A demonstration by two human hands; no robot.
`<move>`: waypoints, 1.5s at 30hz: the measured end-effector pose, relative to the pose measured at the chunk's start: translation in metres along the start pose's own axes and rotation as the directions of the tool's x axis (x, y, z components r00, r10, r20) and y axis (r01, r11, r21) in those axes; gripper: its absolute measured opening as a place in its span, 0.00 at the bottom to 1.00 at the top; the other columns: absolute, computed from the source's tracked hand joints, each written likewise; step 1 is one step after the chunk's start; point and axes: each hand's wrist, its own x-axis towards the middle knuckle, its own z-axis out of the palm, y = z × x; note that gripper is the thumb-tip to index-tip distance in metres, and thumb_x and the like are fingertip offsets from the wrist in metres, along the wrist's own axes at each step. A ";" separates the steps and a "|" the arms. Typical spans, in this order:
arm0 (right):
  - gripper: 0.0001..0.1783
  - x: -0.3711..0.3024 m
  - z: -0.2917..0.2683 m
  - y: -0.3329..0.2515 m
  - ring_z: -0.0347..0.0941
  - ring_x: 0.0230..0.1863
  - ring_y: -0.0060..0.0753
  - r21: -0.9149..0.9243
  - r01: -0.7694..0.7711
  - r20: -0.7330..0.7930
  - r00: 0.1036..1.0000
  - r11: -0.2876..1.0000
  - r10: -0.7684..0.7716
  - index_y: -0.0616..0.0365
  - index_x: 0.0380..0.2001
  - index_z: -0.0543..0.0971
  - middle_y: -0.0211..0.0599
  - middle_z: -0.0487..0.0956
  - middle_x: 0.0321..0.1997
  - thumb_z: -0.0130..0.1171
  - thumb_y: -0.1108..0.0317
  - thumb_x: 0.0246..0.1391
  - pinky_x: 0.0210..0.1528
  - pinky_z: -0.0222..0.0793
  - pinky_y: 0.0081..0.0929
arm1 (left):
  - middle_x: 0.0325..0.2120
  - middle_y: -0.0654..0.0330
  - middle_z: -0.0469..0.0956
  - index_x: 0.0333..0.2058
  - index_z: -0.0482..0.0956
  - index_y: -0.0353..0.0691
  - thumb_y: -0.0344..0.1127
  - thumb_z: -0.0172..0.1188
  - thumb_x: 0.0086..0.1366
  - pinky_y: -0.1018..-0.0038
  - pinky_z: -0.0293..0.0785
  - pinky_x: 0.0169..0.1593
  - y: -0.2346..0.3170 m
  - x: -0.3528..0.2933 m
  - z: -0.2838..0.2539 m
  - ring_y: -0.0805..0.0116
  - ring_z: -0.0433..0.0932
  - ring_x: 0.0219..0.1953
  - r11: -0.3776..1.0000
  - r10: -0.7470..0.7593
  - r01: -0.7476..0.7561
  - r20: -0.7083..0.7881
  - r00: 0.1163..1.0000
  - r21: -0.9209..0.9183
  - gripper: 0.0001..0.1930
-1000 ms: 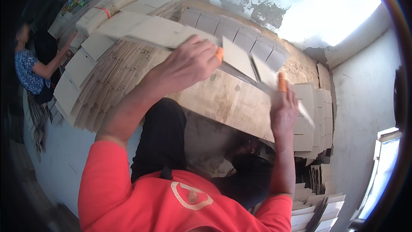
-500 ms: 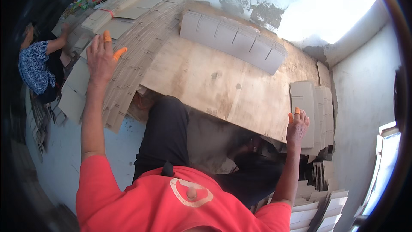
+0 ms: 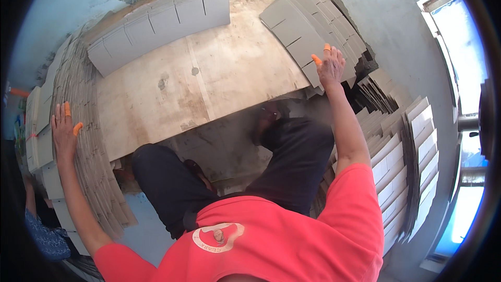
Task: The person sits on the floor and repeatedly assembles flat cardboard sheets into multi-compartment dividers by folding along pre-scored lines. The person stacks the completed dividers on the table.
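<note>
My left hand lies over the left stack of overlapping cardboard strips, fingers stretched, holding nothing. Orange finger covers show on its thumb and one finger. On the right, my right hand rests at the slotted cardboard pieces, its fingers spread, also with orange covers on thumb and a finger. Whether it presses on the top piece or just hovers there I cannot tell. A row of slotted grey cardboard sheets stands on edge at the back of the wooden board.
More bundles of cardboard are piled at my right side, below a window. A wall borders the far side. Another person's patterned sleeve shows at the lower left. My knees are under the board's near edge.
The view has swung to the right. My right hand has moved further over the slotted cardboard pieces on the right, and my left hand stays over the left stack.
</note>
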 end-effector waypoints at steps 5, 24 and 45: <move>0.45 0.016 0.007 -0.008 0.60 0.60 0.42 -0.097 -0.255 0.243 0.931 0.962 0.271 0.57 0.59 0.61 0.41 0.67 0.55 0.70 0.49 0.42 0.56 0.56 0.58 | 0.62 0.54 0.61 0.61 0.61 0.36 0.42 0.57 0.61 0.60 0.52 0.68 0.045 0.004 -0.020 0.60 0.54 0.67 0.991 0.111 -0.123 -0.207 0.972 -0.047 0.32; 0.42 0.029 0.032 0.038 0.66 0.57 0.43 -0.179 -0.059 -0.058 0.997 0.982 0.049 0.51 0.56 0.67 0.39 0.71 0.56 0.68 0.43 0.40 0.54 0.62 0.49 | 0.47 0.47 0.75 0.49 0.73 0.31 0.34 0.66 0.54 0.57 0.60 0.62 0.197 0.062 -0.030 0.52 0.69 0.55 0.799 0.221 -0.395 -0.389 0.894 -0.454 0.25; 0.16 0.065 -0.053 -0.032 0.70 0.30 0.13 0.877 -0.055 -0.135 0.925 0.478 0.355 0.63 0.45 0.75 0.30 0.79 0.32 0.64 0.76 0.52 0.34 0.67 0.14 | 0.38 0.58 0.74 0.45 0.68 0.38 0.41 0.73 0.44 0.62 0.67 0.50 0.317 0.301 -0.046 0.59 0.69 0.49 0.708 -0.051 -0.348 -0.536 0.843 -0.614 0.32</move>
